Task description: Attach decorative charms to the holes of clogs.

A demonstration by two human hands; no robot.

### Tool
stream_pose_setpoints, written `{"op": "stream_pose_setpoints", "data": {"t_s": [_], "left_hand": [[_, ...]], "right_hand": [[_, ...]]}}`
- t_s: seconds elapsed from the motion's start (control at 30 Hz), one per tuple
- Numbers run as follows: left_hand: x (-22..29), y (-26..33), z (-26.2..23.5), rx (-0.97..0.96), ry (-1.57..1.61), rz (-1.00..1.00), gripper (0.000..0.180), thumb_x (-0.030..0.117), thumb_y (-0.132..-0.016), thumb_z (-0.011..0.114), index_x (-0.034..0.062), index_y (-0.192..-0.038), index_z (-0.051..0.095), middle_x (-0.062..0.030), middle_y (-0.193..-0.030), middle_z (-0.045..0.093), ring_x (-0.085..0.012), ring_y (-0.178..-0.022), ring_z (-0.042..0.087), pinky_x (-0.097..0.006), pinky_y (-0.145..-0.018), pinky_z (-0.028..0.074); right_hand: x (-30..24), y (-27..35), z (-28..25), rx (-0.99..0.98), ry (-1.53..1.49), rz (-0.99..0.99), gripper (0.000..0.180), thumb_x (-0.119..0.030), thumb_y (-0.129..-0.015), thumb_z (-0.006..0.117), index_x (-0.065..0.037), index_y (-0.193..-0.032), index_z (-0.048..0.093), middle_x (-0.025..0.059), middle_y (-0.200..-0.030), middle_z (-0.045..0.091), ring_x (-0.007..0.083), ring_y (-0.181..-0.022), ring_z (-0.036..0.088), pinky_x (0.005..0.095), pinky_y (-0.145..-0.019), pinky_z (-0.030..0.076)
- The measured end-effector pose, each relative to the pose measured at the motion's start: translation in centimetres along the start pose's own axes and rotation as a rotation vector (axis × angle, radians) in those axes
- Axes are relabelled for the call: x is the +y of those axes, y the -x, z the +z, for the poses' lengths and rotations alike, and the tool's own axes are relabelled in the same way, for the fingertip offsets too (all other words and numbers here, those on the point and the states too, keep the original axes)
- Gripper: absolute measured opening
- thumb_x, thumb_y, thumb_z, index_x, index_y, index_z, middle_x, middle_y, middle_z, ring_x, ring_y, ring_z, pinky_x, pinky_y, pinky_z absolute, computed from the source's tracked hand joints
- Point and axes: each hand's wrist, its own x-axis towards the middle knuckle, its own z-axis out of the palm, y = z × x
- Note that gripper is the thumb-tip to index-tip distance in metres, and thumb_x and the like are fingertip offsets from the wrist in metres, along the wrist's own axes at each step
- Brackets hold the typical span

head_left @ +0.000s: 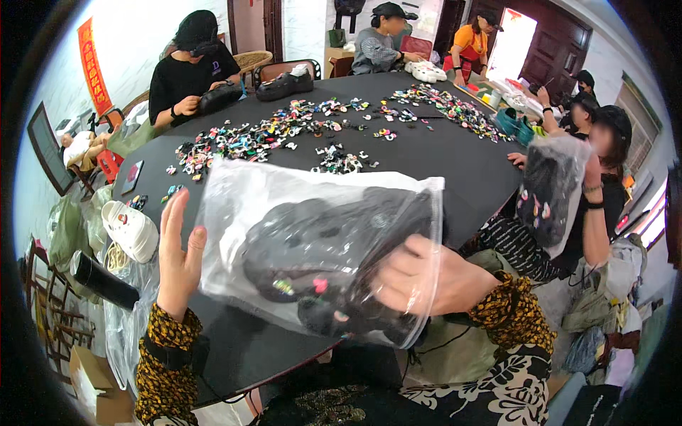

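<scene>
In front of me is a clear plastic bag [231, 195] with a pair of black clogs [298, 238] inside. Small coloured charms show on the clogs through the film. My right hand [419, 277] reaches in past the bag's right edge, its fingers curled against the black clogs. Upright beside the bag's left side, my left hand [179, 248] is open with fingers stretched. Whether its palm touches the film I cannot tell. Left of that hand a white clog [131, 228] with charms stands near the table edge.
Heaps of colourful shoe charms [263, 135] cover the black table [455, 181]. A phone [132, 177] and a dark cylinder [104, 280] are at left. On the right a co-worker holds another bagged pair of black clogs [543, 195]. Several people work around the table.
</scene>
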Motion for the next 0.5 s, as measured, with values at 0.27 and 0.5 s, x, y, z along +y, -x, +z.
{"op": "stream_pose_setpoints", "data": {"t_s": [0.27, 0.5], "left_hand": [[3.7, -0.7, -0.4, -0.169, 0.046, 0.081, 0.038, 0.008, -0.092, 0.049, -0.0015, -0.128, 0.047, -0.0155, -0.109, 0.060, -0.0242, -0.106, 0.052, -0.036, -0.094, 0.039], [1.7, -0.3, 0.1, -0.061, 0.160, -0.093, 0.027, 0.019, -0.097, 0.052, -0.0020, -0.081, 0.056, -0.0048, -0.062, 0.056, -0.0104, -0.057, 0.048, -0.026, -0.054, 0.039]], "right_hand": [[-0.5, -1.7, -2.1, 0.097, -0.065, -0.153, 0.027, -0.023, -0.075, 0.054, -0.006, -0.096, 0.056, 0.0018, -0.088, 0.053, 0.0138, -0.079, 0.053, 0.0284, -0.066, 0.038], [-0.1, -1.1, -0.8, 0.068, -0.022, -0.085, 0.028, -0.022, -0.077, 0.055, -0.005, -0.100, 0.056, 0.0018, -0.087, 0.052, 0.0155, -0.080, 0.053, 0.0296, -0.069, 0.040]]}}
